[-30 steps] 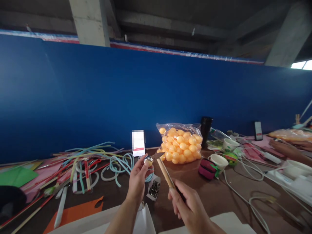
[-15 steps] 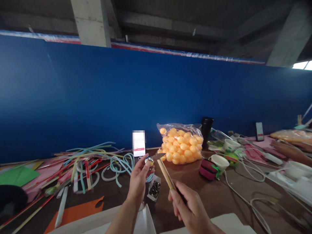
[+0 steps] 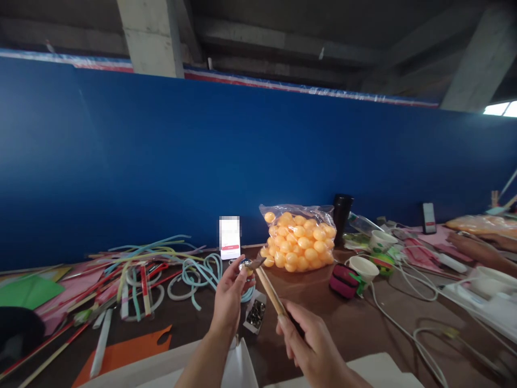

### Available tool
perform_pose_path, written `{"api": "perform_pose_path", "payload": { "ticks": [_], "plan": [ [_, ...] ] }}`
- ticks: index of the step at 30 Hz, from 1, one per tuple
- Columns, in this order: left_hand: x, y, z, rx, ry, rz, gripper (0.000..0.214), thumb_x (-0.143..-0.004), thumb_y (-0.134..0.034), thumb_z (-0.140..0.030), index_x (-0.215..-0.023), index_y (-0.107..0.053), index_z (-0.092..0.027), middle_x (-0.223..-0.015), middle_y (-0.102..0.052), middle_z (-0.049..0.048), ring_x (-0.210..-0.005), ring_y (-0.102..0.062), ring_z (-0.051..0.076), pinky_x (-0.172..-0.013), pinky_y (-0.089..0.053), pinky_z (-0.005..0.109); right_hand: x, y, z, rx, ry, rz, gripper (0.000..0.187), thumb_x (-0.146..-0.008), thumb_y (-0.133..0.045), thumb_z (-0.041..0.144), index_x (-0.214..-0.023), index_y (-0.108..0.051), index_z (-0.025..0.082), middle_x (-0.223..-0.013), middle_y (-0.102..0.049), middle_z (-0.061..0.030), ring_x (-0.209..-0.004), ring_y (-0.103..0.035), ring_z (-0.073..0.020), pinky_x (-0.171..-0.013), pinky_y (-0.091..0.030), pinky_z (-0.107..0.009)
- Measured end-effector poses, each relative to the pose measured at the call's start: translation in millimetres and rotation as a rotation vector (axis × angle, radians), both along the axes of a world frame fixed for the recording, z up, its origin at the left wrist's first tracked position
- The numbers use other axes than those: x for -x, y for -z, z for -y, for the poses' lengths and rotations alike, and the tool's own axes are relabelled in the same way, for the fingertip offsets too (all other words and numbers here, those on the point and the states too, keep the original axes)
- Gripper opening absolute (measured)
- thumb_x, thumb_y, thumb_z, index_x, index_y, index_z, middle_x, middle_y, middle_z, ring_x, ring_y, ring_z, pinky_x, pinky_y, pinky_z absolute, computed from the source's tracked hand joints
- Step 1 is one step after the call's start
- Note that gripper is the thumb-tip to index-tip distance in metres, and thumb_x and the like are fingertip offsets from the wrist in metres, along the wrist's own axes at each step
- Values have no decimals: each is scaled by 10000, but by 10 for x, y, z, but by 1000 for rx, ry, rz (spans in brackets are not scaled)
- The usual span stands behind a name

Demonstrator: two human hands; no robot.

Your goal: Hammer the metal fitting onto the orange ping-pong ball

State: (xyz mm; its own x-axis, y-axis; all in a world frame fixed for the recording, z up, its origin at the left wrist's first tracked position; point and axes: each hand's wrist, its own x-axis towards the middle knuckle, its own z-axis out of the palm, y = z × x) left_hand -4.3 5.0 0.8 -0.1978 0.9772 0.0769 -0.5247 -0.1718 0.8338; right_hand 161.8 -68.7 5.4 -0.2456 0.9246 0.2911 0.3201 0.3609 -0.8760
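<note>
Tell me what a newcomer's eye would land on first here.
Probably the clear bag of yellow-orange balls, bright against the blue wall behind the table. Next, at center front, the left hand holds a shiny silver ball, and the right hand grips a wooden-handled tool. Left of them sprawls a colorful tangle of tubes and sticks.

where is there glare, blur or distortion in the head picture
Head view: glints on the plastic bag and the shiny ball in the left hand; window at upper right washed out white, ceiling dim, central phone screen partly pixelated, right edge seemingly stretched, soft.
</note>
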Motion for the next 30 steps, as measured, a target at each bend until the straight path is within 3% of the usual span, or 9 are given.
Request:
{"api": "perform_pose_path", "payload": {
  "ticks": [30],
  "plan": [
    [-2, -3, 2, 5, 3, 27, 501, -672, -788, -351, -1137, -670, -207, -973, -695, 56, -755, -652, 135, -724, -506, 270, -5, 24, -22, 9, 18, -17, 290, -980, -420, 442, -878, -540, 199, -710, -577, 7, -455, -490, -87, -388, -385, -166]
  ]
}}
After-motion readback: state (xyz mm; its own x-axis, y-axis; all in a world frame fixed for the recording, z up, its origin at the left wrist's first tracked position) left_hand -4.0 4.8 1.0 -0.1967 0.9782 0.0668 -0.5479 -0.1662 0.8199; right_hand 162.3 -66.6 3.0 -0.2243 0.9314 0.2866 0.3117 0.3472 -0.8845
